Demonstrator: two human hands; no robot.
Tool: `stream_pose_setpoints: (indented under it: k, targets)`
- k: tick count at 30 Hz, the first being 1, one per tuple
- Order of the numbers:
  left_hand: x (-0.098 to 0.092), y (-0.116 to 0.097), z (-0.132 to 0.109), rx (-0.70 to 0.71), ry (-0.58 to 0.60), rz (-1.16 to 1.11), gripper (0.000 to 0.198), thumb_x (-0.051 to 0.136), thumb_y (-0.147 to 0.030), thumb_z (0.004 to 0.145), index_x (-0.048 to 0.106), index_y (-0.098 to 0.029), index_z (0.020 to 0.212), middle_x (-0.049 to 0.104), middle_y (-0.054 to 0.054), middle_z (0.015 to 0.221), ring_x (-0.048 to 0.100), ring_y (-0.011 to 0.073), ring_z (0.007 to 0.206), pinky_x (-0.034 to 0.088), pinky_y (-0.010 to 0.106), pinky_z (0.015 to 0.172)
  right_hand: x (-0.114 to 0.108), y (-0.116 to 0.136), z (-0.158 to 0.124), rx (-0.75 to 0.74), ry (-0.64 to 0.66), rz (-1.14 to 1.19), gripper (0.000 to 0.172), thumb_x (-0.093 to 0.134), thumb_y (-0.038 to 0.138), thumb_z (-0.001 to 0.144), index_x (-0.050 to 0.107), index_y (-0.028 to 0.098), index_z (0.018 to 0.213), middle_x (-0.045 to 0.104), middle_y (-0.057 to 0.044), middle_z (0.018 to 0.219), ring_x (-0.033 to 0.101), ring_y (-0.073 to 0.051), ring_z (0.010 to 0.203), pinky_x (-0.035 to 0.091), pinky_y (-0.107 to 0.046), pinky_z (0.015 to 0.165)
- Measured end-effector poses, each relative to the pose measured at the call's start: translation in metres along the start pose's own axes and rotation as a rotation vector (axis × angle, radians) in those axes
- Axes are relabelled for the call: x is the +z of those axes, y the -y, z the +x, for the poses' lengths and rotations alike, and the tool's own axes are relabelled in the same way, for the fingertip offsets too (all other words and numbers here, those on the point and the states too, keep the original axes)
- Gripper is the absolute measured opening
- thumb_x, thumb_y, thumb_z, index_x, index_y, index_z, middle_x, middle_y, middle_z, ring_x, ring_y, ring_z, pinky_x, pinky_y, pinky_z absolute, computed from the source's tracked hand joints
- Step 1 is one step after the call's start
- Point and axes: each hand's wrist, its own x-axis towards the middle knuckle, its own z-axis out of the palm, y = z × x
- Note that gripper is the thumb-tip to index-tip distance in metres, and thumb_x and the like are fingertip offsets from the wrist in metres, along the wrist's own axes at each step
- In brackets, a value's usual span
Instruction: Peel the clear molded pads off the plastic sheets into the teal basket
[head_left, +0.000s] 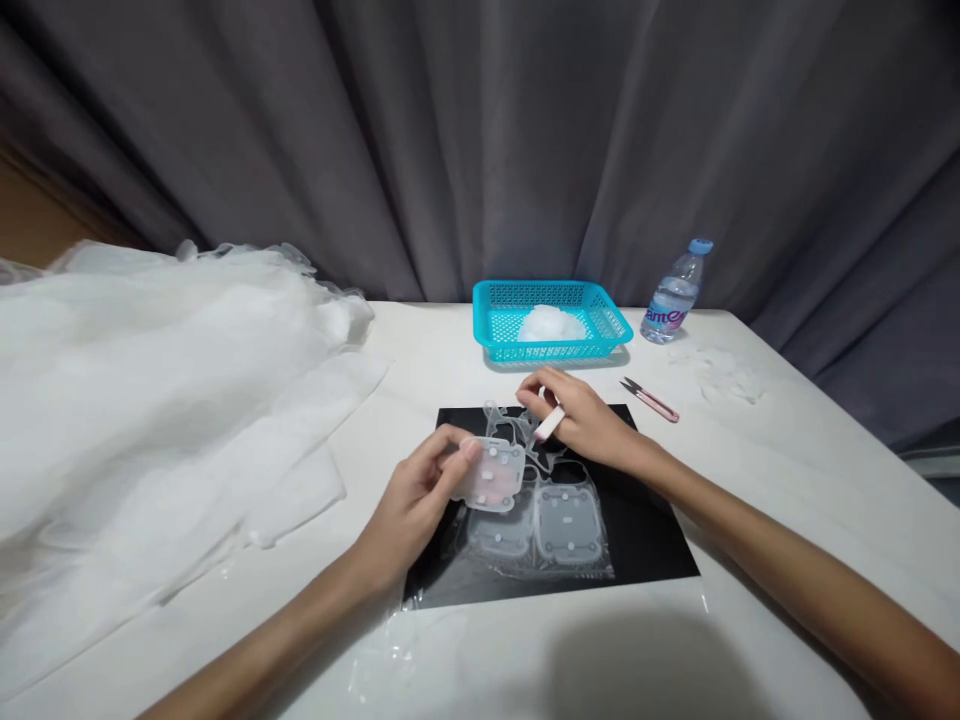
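starting at the near edge, a crumpled bit of clear film (pixel 397 650) lies on the white table (pixel 787 480), just in front of a black mat (pixel 645 545). on the mat sits a clear moulded sheet (pixel 559 530) with rounded square shapes and small white dots. left hand (pixel 416 500) comes in from bottom left and is lifted a little over the mat's left part, fingers and thumb pinching a translucent plastic piece (pixel 493 476), rounded square, tilted, same look as the shapes in the sheet. right hand (pixel 589 425) rests at the mat's far edge, just beyond that piece, fingers closed around a small pink-white tool (pixel 549 424); tool's tip points down toward the sheet's far part, cannot tell if it touches. big heap of white sheer fabric (pixel 150 380) covers the left of the table. past the right hand, pink snips (pixel 651 399) lie on the table, near the mat's far right corner. thin white scraps (pixel 724 372) farther right. behind, a teal basket (pixel 495 318) with a white fluffy wad (pixel 552 324) inside. a water bottle (pixel 675 296) stands just right of the basket. grey curtain (pixel 480 130) at the back.
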Motion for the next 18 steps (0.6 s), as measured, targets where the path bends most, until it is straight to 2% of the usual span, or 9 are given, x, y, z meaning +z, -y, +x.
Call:
stream_pose_setpoints:
  k: [1, 3, 6, 9, 11, 15, 18]
  targets:
    - [0.002, -0.001, 0.001, -0.033, 0.006, -0.058, 0.033, 0.062, -0.052, 0.101, 0.060, -0.020, 0.095, 0.069, 0.001, 0.075, 0.064, 0.0157, 0.067, 0.050, 0.024, 0.062, -0.005, 0.007, -0.001, 0.017, 0.034, 0.090, 0.026, 0.049, 0.038, 0.109, 0.064, 0.019, 0.099, 0.068, -0.004, 0.097, 0.063, -0.018, 0.090, 0.046, -0.031, 0.084]
    - [0.005, -0.004, 0.002, -0.078, 0.030, -0.145, 0.034, 0.063, -0.054, 0.100, 0.059, -0.020, 0.095, 0.070, 0.001, 0.076, 0.064, 0.0153, 0.067, 0.050, 0.023, 0.063, -0.014, 0.020, -0.004, 0.059, 0.185, 0.245, 0.034, 0.047, 0.042, 0.109, 0.068, 0.018, 0.098, 0.070, -0.004, 0.093, 0.065, -0.018, 0.090, 0.047, -0.031, 0.084]
    - [0.007, -0.004, 0.002, -0.086, 0.064, -0.206, 0.035, 0.064, -0.054, 0.100, 0.058, -0.020, 0.093, 0.062, -0.004, 0.069, 0.055, 0.0104, 0.060, 0.045, 0.019, 0.059, -0.020, 0.032, -0.008, 0.111, 0.366, 0.363, 0.032, 0.063, 0.047, 0.101, 0.071, 0.017, 0.096, 0.068, -0.001, 0.084, 0.060, -0.014, 0.075, 0.046, -0.028, 0.073]
    - [0.006, -0.002, 0.002, -0.076, 0.070, -0.204, 0.038, 0.064, -0.055, 0.100, 0.058, -0.019, 0.091, 0.052, -0.006, 0.067, 0.046, 0.0081, 0.059, 0.039, 0.017, 0.056, -0.021, 0.033, -0.011, 0.138, 0.379, 0.423, 0.029, 0.074, 0.045, 0.094, 0.071, 0.016, 0.094, 0.062, 0.002, 0.076, 0.050, -0.011, 0.063, 0.040, -0.026, 0.063]
    - [0.004, -0.001, 0.002, -0.085, 0.071, -0.196, 0.039, 0.064, -0.056, 0.100, 0.059, -0.018, 0.092, 0.051, -0.005, 0.071, 0.046, 0.0088, 0.063, 0.041, 0.018, 0.059, -0.021, 0.031, -0.011, 0.136, 0.365, 0.452, 0.027, 0.074, 0.043, 0.094, 0.071, 0.016, 0.093, 0.061, 0.002, 0.077, 0.049, -0.010, 0.063, 0.039, -0.025, 0.062]
    - [0.004, -0.002, 0.002, -0.119, 0.096, -0.265, 0.037, 0.064, -0.055, 0.100, 0.062, -0.018, 0.098, 0.055, -0.002, 0.080, 0.054, 0.0112, 0.072, 0.050, 0.021, 0.070, -0.020, 0.027, -0.012, 0.123, 0.329, 0.450, 0.025, 0.074, 0.040, 0.095, 0.071, 0.016, 0.092, 0.062, 0.001, 0.080, 0.048, -0.010, 0.064, 0.039, -0.025, 0.062]
    - [0.006, 0.000, 0.002, -0.147, 0.140, -0.355, 0.033, 0.064, -0.051, 0.102, 0.065, -0.018, 0.105, 0.063, 0.001, 0.090, 0.063, 0.0145, 0.082, 0.055, 0.026, 0.080, -0.020, 0.024, -0.013, 0.139, 0.325, 0.498, 0.021, 0.071, 0.037, 0.097, 0.071, 0.017, 0.104, 0.064, 0.002, 0.078, 0.052, -0.010, 0.061, 0.040, -0.025, 0.061]
